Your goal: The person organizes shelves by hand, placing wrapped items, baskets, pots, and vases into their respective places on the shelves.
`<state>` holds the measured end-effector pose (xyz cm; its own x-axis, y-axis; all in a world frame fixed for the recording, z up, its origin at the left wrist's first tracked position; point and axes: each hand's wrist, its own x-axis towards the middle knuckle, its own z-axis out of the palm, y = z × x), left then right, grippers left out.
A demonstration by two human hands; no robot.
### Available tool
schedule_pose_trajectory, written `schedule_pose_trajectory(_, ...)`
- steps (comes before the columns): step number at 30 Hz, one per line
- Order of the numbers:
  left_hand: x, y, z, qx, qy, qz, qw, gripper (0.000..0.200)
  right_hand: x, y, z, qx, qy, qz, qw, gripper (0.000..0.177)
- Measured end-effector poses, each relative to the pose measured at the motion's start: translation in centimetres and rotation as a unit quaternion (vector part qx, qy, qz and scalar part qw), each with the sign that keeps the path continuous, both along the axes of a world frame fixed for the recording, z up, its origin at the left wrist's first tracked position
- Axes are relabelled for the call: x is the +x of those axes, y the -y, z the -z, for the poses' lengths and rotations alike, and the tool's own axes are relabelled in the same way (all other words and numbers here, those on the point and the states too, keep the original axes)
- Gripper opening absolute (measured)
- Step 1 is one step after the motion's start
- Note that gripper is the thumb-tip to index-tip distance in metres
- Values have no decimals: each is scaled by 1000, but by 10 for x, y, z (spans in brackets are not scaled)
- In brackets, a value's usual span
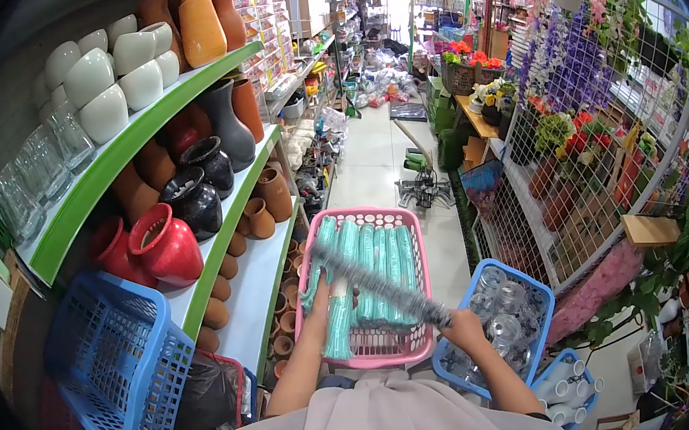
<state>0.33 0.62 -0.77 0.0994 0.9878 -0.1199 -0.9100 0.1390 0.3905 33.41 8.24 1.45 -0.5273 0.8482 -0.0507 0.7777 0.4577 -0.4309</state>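
Observation:
A pink basket [410, 233] in front of me holds several teal glass vases [378, 257] lying in rows. My right hand [463, 328] grips the handle end of a long grey duster [377, 283], which lies slantwise across the vases. My left hand [322, 301] rests on a teal vase at the basket's left side, fingers around it.
Green shelves [180, 89] on the left carry white, black, red and brown vases and small clay pots. An empty blue basket [116, 356] sits low on the left. Blue baskets [528, 288] of clear glassware stand to the right. A wire rack with artificial flowers [572, 65] lines the aisle.

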Motion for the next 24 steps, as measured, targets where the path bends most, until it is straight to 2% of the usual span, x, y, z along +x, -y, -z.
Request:
schedule_pose_trajectory(1, 2, 0, -5, -36, -11, -24, 999, 68, 2, 3, -4, 20, 22, -81, 996, 28)
schedule_pose_trajectory(2, -3, 5, 10, 3, 27, 5, 1000, 63, 5, 2, -6, 36, 53, -147, 987, 28)
schedule_pose_trajectory(3, -5, 2, 12, -24, -46, -49, 997, 58, 7, 0, -1, 36, 54, -147, 987, 28)
schedule_pose_trajectory(5, -7, -8, 18, -90, -69, -92, 989, 53, 9, -6, 13, 36, 37, -67, 996, 27)
schedule_pose_trajectory(6, 8, 3, -4, -119, -113, -124, 979, 50, 6, -3, 8, 35, 39, -68, 996, 27)
schedule_pose_trajectory(7, 23, 14, -29, -147, -156, -156, 964, 47, -1, 3, -2, 7, 3, -13, 1000, 27)
schedule_pose_trajectory(8, 14, 8, -3, -100, -146, -148, 973, 46, -6, 6, -7, -22, -33, 43, 998, 28)
schedule_pose_trajectory(9, 12, 6, 0, -55, -137, -139, 979, 46, -4, 5, -3, -23, -34, 42, 998, 28)
schedule_pose_trajectory(11, 8, 4, 8, -36, -113, -107, 987, 46, 5, 0, 7, 57, 2, -162, 985, 22)
schedule_pose_trajectory(12, 9, 6, 2, -16, -88, -76, 993, 45, 7, -3, 7, 79, 4, -194, 978, 22)
schedule_pose_trajectory(13, 14, 6, -4, -17, -87, -77, 993, 45, 5, -5, 8, 78, 5, -194, 978, 22)
schedule_pose_trajectory(15, 22, 4, -11, -117, -114, -195, 967, 51, -2, -7, 7, 29, -13, -11, 999, 23)
schedule_pose_trajectory(16, 5, 9, 2, -94, -207, -112, 967, 57, -5, -4, 3, 3, -68, 47, 997, 24)
schedule_pose_trajectory(17, 2, 6, 8, -94, -207, -114, 967, 57, -7, -1, -3, 3, -68, 45, 997, 24)
schedule_pose_trajectory(19, 4, 7, -3, -38, -122, -122, 984, 52, -9, 6, -9, 39, -47, -27, 998, 25)
schedule_pose_trajectory(20, 6, 4, -8, -5, -62, -87, 994, 55, -7, 1, -4, 39, -47, -26, 998, 25)
schedule_pose_trajectory(22, 5, 4, -1, -26, -99, -112, 988, 57, -2, -11, 3, 93, -12, -110, 990, 25)
schedule_pose_trajectory(23, 7, 5, 3, -56, -105, -112, 987, 58, -2, -13, 8, 92, -11, -111, 989, 25)
schedule_pose_trajectory(24, 11, 7, 0, -86, -110, -113, 984, 60, -6, -13, 5, 61, -30, -34, 997, 25)
